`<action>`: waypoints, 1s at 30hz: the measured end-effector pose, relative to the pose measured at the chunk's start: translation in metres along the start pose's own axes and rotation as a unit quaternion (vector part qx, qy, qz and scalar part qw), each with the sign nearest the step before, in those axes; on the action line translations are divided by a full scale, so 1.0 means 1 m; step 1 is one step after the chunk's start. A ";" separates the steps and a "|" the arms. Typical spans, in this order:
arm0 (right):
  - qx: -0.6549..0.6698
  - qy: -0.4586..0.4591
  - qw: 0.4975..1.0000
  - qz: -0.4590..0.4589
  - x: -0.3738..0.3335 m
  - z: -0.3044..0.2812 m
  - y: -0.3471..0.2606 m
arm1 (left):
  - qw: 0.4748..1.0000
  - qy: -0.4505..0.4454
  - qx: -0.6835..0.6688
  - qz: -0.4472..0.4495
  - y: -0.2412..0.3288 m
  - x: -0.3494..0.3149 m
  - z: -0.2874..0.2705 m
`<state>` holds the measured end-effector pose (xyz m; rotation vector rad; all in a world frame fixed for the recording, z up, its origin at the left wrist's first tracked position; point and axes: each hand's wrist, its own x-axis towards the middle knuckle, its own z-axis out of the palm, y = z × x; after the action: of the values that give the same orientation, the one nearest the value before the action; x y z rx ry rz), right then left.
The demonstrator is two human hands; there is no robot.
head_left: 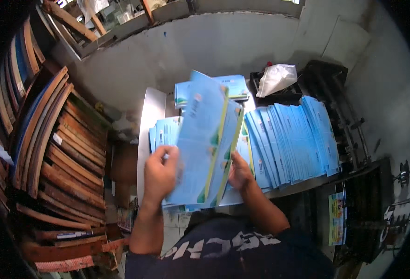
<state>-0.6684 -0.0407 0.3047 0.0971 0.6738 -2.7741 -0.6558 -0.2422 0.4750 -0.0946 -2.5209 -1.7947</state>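
Above the worktop, I see blue sheets raised at a tilt. My left hand is curled nearly closed, gripping their left edge; my right hand cups their lower right edge, but its fingers are partly hidden, so I cannot tell how tightly it closes. To the right, a fanned blue row lies near a white bag.
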 end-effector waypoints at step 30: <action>-0.123 0.093 0.988 -0.021 0.000 0.052 -0.032 | 0.990 0.074 -0.072 -0.100 -0.129 -0.021 -0.069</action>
<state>-0.6779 -0.0371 0.3651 0.2960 1.0699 -2.7183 -0.6447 -0.3495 0.3747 0.2851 -2.3704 -1.9718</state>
